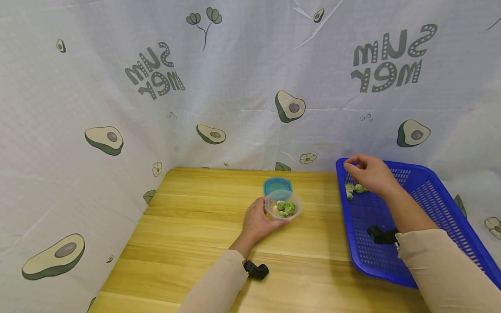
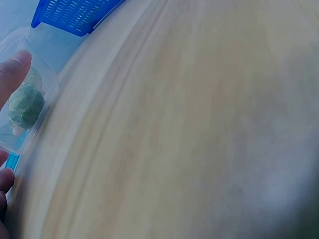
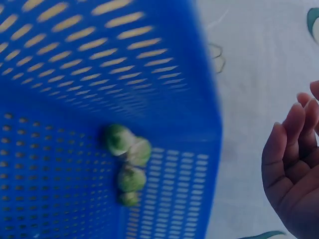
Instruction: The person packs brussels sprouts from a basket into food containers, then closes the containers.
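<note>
My left hand grips a small clear plastic container, thumb on its near side and fingers round the left. Inside it lie three green Brussels sprouts. The left wrist view shows the thumb against the container wall, with a sprout behind the plastic. Over the far left part of a blue basket hovers my right hand, fingers loosely bent and nothing visible in them. Below it, several Brussels sprouts sit clustered in the basket's corner.
A blue lid lies on the wooden table just behind the container. The basket's raised, perforated walls stand along the table's right side. A white curtain with avocado prints hangs at the back and left.
</note>
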### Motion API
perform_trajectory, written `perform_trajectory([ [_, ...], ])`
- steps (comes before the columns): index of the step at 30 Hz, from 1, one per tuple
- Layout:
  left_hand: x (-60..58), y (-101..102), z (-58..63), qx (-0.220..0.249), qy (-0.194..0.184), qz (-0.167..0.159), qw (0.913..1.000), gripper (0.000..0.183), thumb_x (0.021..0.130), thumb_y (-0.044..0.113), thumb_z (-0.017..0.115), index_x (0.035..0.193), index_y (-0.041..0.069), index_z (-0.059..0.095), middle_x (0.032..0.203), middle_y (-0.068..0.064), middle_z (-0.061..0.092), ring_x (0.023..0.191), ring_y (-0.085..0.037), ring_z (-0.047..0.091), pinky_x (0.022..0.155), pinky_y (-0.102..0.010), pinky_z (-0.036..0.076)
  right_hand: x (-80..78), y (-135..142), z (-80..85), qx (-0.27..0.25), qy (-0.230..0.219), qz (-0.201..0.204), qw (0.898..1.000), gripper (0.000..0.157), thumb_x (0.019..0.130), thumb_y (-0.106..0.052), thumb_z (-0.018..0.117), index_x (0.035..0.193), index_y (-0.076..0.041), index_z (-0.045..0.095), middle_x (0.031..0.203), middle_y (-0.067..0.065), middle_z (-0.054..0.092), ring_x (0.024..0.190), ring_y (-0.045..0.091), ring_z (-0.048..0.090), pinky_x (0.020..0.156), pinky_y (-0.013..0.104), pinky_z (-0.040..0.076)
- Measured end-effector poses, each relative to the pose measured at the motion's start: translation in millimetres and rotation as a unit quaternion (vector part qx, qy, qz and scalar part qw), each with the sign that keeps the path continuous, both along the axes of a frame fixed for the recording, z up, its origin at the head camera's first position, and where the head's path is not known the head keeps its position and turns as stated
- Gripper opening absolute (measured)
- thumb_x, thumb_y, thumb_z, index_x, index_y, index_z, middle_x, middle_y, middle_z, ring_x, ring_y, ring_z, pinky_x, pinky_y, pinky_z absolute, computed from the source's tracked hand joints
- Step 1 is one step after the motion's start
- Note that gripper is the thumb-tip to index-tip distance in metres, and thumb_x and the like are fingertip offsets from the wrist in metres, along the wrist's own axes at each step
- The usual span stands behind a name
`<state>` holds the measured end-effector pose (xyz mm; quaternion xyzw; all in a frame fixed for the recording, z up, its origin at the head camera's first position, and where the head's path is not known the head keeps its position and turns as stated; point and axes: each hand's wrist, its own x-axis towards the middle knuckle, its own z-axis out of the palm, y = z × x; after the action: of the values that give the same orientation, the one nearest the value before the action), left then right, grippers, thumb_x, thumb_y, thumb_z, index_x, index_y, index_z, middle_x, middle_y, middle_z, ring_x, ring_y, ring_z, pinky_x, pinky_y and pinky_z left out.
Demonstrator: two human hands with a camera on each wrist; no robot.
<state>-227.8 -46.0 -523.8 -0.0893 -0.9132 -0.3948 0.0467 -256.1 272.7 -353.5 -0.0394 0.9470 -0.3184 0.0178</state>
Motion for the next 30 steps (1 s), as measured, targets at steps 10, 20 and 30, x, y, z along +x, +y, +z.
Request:
perform_trajectory([
  [10,-0.3,-0.2,-0.3,0.012,-0.006,0.001,0.9999,0.093,0.072,0.061,0.087,0.143,0.014,0.049,0.132,-0.003,0.063,0.124,-0.025,0.058,0.108,-0.047,0.046,-11.6,23.4,-45.5,0.02,-0.013,-0.018,1.0,0.048,0.107,-0.036,0.048,0.129,0.006,0.058,0.089,0.016,0.064,0.074,0.022,0.058,0.061,0.033,0.042],
  [20,-2.3,0.7,-2.1,0.007,0.004,0.0,1.0,0.092,0.072,0.061,0.087,0.142,0.013,0.05,0.13,-0.002,0.064,0.119,-0.021,0.06,0.107,-0.046,0.046,-15.3,39.1,-76.5,0.019,-0.043,-0.046,0.998,0.049,0.106,-0.033,0.051,0.124,0.012,0.057,0.092,0.022,0.067,0.081,0.029,0.064,0.066,0.036,0.048],
  [30,-0.5,0.7,-0.2,0.014,-0.003,0.001,0.9999,0.092,0.072,0.061,0.087,0.142,0.014,0.05,0.128,-0.002,0.064,0.118,-0.022,0.059,0.104,-0.045,0.047,-14.7,54.7,-101.6,0.003,-0.107,-0.065,0.992,0.053,0.104,-0.038,0.053,0.117,0.013,0.057,0.095,0.022,0.065,0.079,0.025,0.062,0.064,0.03,0.048],
])
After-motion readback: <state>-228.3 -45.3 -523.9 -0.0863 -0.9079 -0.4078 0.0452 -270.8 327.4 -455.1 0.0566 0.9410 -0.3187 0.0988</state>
